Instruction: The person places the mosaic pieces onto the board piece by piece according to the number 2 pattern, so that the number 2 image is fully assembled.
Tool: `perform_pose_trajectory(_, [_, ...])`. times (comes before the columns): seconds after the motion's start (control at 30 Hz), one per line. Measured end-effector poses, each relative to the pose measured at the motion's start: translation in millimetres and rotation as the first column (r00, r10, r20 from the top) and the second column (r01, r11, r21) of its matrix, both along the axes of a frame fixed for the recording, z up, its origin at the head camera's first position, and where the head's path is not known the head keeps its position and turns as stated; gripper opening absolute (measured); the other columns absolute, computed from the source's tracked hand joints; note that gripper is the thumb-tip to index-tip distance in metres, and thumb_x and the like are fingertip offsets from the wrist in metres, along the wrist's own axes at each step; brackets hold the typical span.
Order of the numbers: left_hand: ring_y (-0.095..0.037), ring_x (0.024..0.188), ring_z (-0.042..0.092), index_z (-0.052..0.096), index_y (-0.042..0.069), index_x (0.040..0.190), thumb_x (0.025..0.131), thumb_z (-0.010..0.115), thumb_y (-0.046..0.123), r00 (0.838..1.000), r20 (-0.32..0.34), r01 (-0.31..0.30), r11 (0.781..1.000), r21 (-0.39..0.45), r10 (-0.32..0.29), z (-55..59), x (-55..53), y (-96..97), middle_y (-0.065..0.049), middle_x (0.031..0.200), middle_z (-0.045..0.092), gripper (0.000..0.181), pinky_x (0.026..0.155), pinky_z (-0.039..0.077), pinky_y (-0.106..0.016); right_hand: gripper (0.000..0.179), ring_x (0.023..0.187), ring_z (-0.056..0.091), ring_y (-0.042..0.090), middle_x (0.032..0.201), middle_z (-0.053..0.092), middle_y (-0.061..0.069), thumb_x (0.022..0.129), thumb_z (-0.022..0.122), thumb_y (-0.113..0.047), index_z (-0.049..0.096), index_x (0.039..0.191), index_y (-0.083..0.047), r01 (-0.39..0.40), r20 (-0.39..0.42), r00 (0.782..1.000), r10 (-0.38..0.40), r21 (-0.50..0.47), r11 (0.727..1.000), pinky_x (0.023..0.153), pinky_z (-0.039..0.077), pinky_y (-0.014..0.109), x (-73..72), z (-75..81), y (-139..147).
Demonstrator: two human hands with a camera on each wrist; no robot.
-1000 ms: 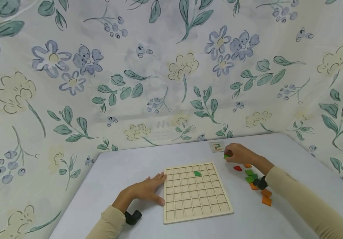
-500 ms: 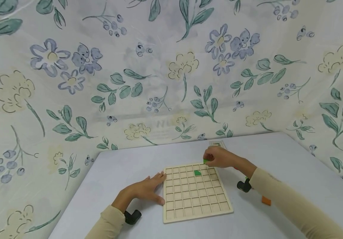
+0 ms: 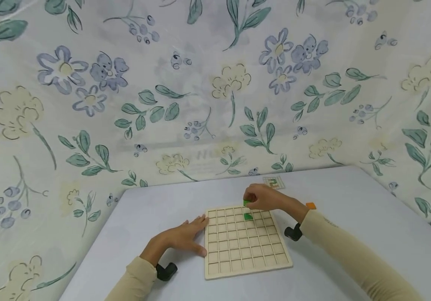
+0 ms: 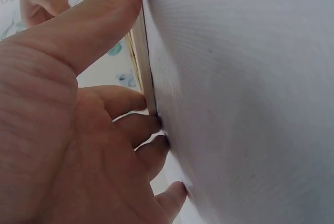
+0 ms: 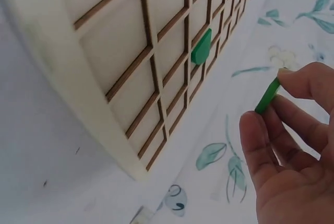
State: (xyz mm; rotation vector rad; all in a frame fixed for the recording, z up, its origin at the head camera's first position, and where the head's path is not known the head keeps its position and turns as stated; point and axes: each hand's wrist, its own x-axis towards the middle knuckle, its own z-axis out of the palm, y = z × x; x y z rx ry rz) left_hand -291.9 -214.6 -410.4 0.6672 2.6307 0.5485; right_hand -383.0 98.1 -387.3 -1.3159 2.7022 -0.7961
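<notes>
A pale wooden grid board lies on the white table. My left hand rests on the table, thumb and fingertips touching the board's left edge; the left wrist view shows its fingers spread along that edge. Over the far edge of the board, my right hand pinches a small green tile between thumb and fingertips. Another green tile, with one rounded side, sits in a cell in the second row from the far edge.
A small printed pattern card lies at the back of the table. To the right is an orange tile; my right forearm and sleeve hide the area around it. A floral curtain hangs behind the table.
The right hand has carried the green tile leftward from beside the pattern card to above the board's far edge. My left hand has stayed at the board's left edge.
</notes>
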Motion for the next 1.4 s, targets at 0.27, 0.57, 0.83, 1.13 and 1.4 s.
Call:
perform_pose_trajectory(0.27, [-0.038, 0.156, 0.01, 0.019, -0.004, 0.157, 0.079, 0.081, 0.045, 1.0, 0.004, 0.001, 1.0, 0.006, -0.001, 4.4, 2.6, 0.2, -0.022, 0.166, 0.012, 0.111, 0.125, 0.008, -0.061, 0.008, 0.08, 0.056, 0.006, 0.093, 0.064, 0.001, 0.093, 0.068, -0.013, 0.072, 0.098, -0.01, -0.037, 0.04, 0.999, 0.037, -0.007, 0.999, 0.073, 0.052, 0.02, -1.9, -6.2, -18])
perform_pose_trajectory(0.57, [-0.036, 0.156, 0.009, 0.02, -0.001, 0.158, 0.078, 0.081, 0.047, 1.0, 0.019, -0.001, 1.0, 0.011, 0.001, -3.2, 2.9, -0.9, -0.021, 0.167, 0.011, 0.111, 0.125, 0.007, -0.06, 0.01, 0.085, 0.06, 0.006, 0.097, 0.066, 0.003, 0.093, 0.07, -0.013, 0.072, 0.1, -0.007, -0.043, 0.11, 0.993, 0.044, -0.008, 0.999, 0.076, 0.054, 0.02, 3.1, -18.1, -25])
perform_pose_trajectory(0.83, [-0.034, 0.156, 0.009, 0.019, 0.0, 0.158, 0.079, 0.08, 0.047, 1.0, -0.001, -0.003, 1.0, -0.006, 0.003, -3.9, -0.1, -2.6, -0.018, 0.167, 0.011, 0.11, 0.126, 0.008, -0.058, 0.008, 0.08, 0.056, 0.005, 0.093, 0.065, 0.002, 0.091, 0.072, -0.013, 0.072, 0.097, -0.007, -0.043, 0.076, 0.996, 0.042, 0.018, 0.999, 0.072, 0.051, 0.02, 4.9, -23.3, -29])
perform_pose_trajectory(1.13, [-0.035, 0.156, 0.009, 0.021, -0.002, 0.157, 0.078, 0.081, 0.046, 1.0, 0.022, -0.001, 1.0, 0.02, 0.0, -3.3, 2.3, -1.5, -0.02, 0.167, 0.011, 0.11, 0.126, 0.007, -0.059, 0.004, 0.078, 0.051, 0.006, 0.089, 0.061, -0.003, 0.09, 0.072, -0.013, 0.072, 0.093, -0.011, -0.018, 0.085, 0.996, 0.013, 0.057, 0.998, 0.07, 0.048, 0.021, 3.4, -32.3, -31])
perform_pose_trajectory(1.4, [-0.035, 0.156, 0.01, 0.022, -0.001, 0.157, 0.078, 0.081, 0.046, 1.0, 0.013, -0.008, 1.0, 0.019, 0.007, -2.4, 1.7, -1.9, -0.019, 0.167, 0.012, 0.11, 0.126, 0.008, -0.059, 0.005, 0.077, 0.052, 0.004, 0.088, 0.062, -0.002, 0.089, 0.072, -0.01, 0.073, 0.094, -0.008, -0.044, 0.031, 0.999, 0.042, 0.084, 0.995, 0.07, 0.049, 0.02, 4.2, -30.1, -34])
